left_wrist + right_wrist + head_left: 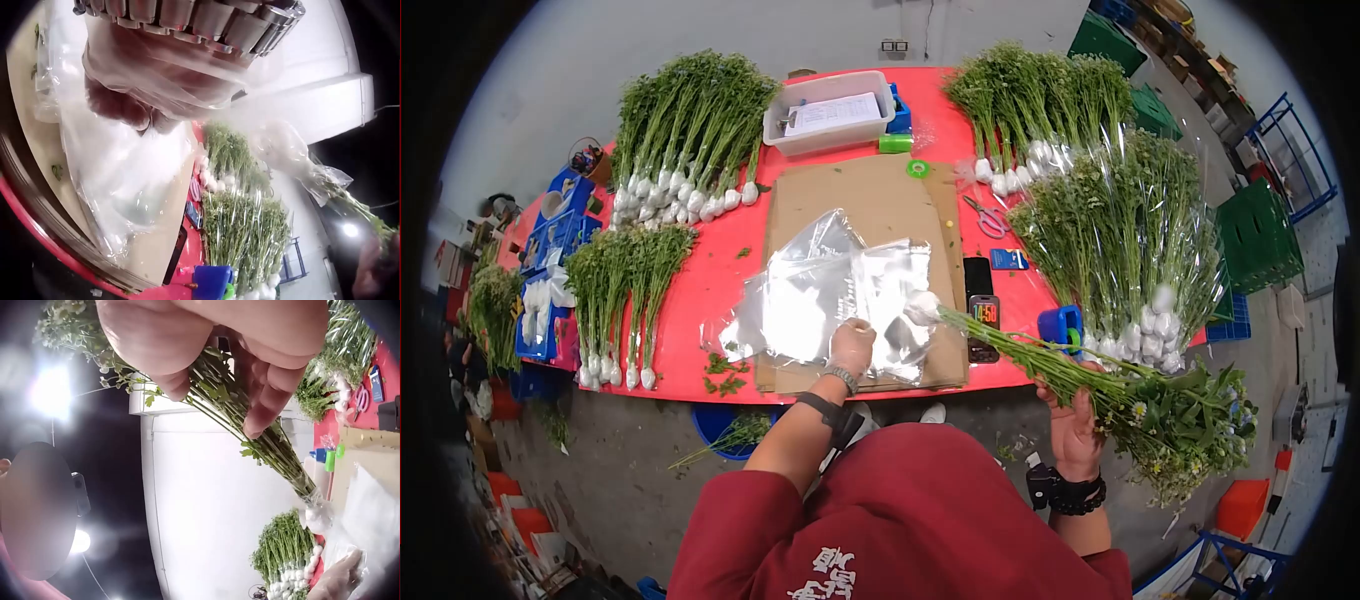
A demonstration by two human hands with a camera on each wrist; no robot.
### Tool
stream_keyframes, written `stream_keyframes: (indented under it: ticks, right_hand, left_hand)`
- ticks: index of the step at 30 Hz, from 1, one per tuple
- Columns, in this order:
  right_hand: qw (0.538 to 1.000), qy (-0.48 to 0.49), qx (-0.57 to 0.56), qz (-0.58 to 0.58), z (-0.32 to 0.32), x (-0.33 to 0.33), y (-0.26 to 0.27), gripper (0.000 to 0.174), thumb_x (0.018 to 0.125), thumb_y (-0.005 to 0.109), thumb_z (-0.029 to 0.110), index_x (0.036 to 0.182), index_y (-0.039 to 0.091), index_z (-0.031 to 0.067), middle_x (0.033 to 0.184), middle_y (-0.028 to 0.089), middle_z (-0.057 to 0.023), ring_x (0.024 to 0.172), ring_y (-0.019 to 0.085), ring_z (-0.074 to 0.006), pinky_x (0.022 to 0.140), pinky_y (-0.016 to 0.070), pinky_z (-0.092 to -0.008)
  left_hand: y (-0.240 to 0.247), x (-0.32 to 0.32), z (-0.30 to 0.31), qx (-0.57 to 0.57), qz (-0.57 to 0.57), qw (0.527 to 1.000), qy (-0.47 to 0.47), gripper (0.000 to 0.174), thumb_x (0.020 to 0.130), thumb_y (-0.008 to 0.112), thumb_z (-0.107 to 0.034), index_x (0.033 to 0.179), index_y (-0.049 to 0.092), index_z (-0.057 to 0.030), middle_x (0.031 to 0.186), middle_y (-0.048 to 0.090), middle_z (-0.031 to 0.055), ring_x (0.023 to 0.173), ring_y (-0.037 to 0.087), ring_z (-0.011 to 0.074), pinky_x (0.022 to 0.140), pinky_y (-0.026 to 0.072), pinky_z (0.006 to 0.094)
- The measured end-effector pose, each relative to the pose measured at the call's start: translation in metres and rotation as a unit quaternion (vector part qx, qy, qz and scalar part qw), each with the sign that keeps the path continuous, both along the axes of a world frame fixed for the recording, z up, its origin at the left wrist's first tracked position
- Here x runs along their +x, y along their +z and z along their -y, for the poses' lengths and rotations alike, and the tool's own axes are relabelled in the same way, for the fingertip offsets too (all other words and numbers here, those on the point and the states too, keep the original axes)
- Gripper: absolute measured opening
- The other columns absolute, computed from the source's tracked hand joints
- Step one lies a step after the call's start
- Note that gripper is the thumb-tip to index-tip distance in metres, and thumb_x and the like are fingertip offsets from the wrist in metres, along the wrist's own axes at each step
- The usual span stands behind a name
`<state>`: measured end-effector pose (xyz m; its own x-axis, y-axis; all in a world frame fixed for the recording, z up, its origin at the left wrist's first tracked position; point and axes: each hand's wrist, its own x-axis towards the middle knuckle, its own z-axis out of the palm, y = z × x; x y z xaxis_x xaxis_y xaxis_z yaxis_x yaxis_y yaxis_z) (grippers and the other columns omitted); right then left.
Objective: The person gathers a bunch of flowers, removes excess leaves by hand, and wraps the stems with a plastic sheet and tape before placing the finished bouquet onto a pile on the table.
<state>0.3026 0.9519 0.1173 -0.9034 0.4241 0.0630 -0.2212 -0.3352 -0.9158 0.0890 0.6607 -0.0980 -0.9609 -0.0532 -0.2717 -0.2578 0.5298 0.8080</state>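
Observation:
A bunch of flowers (1040,365) with green stems and small daisy-like heads lies across my right hand (1077,432), its fingers curled round the stems. The white wrapped stem end (922,308) points left over the clear plastic sleeves (815,300). In the right wrist view, the thumb and fingers (269,394) enclose the stems (250,431). My left hand (852,345), in a thin clear glove, is at the sleeves. Its curled fingertips (125,109) pinch the plastic in the left wrist view.
Brown cardboard (800,200) lies under the sleeves on the red table (730,270). Wrapped bunches (690,140) stand at left, sleeved ones (1120,240) at right. Scissors (988,218), a phone (983,330) and a blue tape dispenser (1060,325) lie right of the cardboard. A white bin (825,135) stands behind.

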Motion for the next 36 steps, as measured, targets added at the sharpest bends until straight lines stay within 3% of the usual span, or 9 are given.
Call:
stream_keyframes:
  ticks: [3, 6, 15, 18, 23, 29, 31, 33, 36]
  right_hand:
    - [0.999, 0.001, -0.038, 0.004, 0.013, 0.001, 0.005, 0.049, 0.104, 0.062, 0.034, 0.144, 0.047, 0.0108, 0.132, 0.064, -0.0119, 0.108, 0.069, -0.0298, 0.090, 0.0560, -0.0418]
    - [0.998, 0.014, -0.056, 0.009, 0.017, 0.002, 0.006, 0.047, 0.105, 0.061, 0.033, 0.144, 0.047, 0.0115, 0.131, 0.065, -0.0118, 0.109, 0.069, -0.0302, 0.090, 0.0566, -0.0415]
    - [0.992, 0.025, -0.119, 0.023, 0.041, -0.007, -0.005, 0.043, 0.108, 0.055, 0.030, 0.146, 0.046, 0.0119, 0.133, 0.065, -0.0132, 0.114, 0.067, -0.0289, 0.094, 0.0555, -0.0390]
    - [0.991, 0.020, -0.130, 0.020, 0.046, -0.012, -0.009, 0.042, 0.109, 0.052, 0.029, 0.147, 0.045, 0.0111, 0.130, 0.066, -0.0136, 0.114, 0.067, -0.0272, 0.096, 0.0548, -0.0389]
    - [0.991, 0.040, -0.124, 0.029, 0.051, -0.018, -0.016, 0.041, 0.108, 0.056, 0.030, 0.145, 0.048, 0.0140, 0.136, 0.062, -0.0125, 0.116, 0.066, -0.0263, 0.097, 0.0548, -0.0378]
    - [0.996, 0.038, -0.075, 0.015, 0.049, -0.017, -0.033, 0.040, 0.106, 0.060, 0.029, 0.140, 0.052, 0.0094, 0.135, 0.063, -0.0129, 0.113, 0.067, -0.0255, 0.098, 0.0553, -0.0404]
    - [0.987, 0.098, 0.121, 0.041, 0.044, -0.014, -0.031, 0.042, 0.104, 0.063, 0.029, 0.138, 0.052, 0.0056, 0.133, 0.063, -0.0135, 0.112, 0.068, -0.0273, 0.096, 0.0564, -0.0419]
    - [0.984, 0.120, 0.125, 0.043, 0.039, -0.010, -0.030, 0.045, 0.105, 0.061, 0.034, 0.137, 0.054, 0.0031, 0.134, 0.062, -0.0183, 0.114, 0.069, -0.0315, 0.097, 0.0571, -0.0446]
    - [0.973, 0.222, -0.007, 0.056, 0.035, -0.014, -0.016, 0.052, 0.106, 0.052, 0.044, 0.136, 0.056, 0.0019, 0.141, 0.057, -0.0250, 0.118, 0.066, -0.0371, 0.101, 0.0563, -0.0473]
  left_hand:
    - [0.023, 0.003, 0.012, 0.094, 0.094, 0.991, -0.016, 0.039, 0.080, 0.086, -0.033, 0.077, 0.070, 0.0028, 0.071, 0.071, 0.0161, 0.064, 0.068, 0.0254, 0.066, 0.0540, 0.0395]
    - [0.052, -0.001, 0.008, -0.049, 0.102, 0.991, -0.077, 0.041, 0.080, 0.086, -0.034, 0.081, 0.073, 0.0043, 0.072, 0.071, 0.0192, 0.064, 0.068, 0.0258, 0.067, 0.0551, 0.0383]
    - [0.023, 0.004, 0.011, -0.103, -0.067, 0.983, -0.134, 0.043, 0.088, 0.075, -0.038, 0.077, 0.069, 0.0029, 0.079, 0.070, 0.0255, 0.078, 0.068, 0.0437, 0.072, 0.0530, 0.0483]
    - [0.063, 0.017, 0.014, -0.010, -0.057, 0.992, -0.112, 0.040, 0.091, 0.071, -0.036, 0.080, 0.068, 0.0022, 0.075, 0.068, 0.0237, 0.073, 0.067, 0.0392, 0.072, 0.0527, 0.0467]
    - [0.075, 0.021, 0.017, -0.002, 0.012, 0.982, -0.189, 0.034, 0.096, 0.069, -0.028, 0.077, 0.065, -0.0004, 0.063, 0.062, 0.0114, 0.059, 0.056, 0.0177, 0.060, 0.0482, 0.0381]
    - [0.049, 0.011, 0.023, 0.152, 0.028, 0.986, -0.060, 0.042, 0.101, 0.061, -0.036, 0.086, 0.069, 0.0027, 0.069, 0.067, 0.0146, 0.064, 0.062, 0.0254, 0.069, 0.0515, 0.0394]
    - [0.065, 0.011, 0.022, 0.058, -0.026, 0.994, -0.088, 0.040, 0.101, 0.059, -0.032, 0.089, 0.070, 0.0044, 0.086, 0.071, 0.0212, 0.080, 0.067, 0.0321, 0.081, 0.0526, 0.0430]
    - [0.071, 0.010, 0.016, -0.097, -0.266, 0.944, -0.168, 0.035, 0.099, 0.058, -0.026, 0.089, 0.069, 0.0062, 0.109, 0.068, 0.0298, 0.104, 0.065, 0.0403, 0.096, 0.0496, 0.0470]
    - [0.097, 0.017, -0.001, -0.048, -0.213, 0.952, -0.216, 0.031, 0.096, 0.060, -0.021, 0.088, 0.067, 0.0080, 0.128, 0.060, 0.0364, 0.123, 0.056, 0.0469, 0.108, 0.0431, 0.0495]
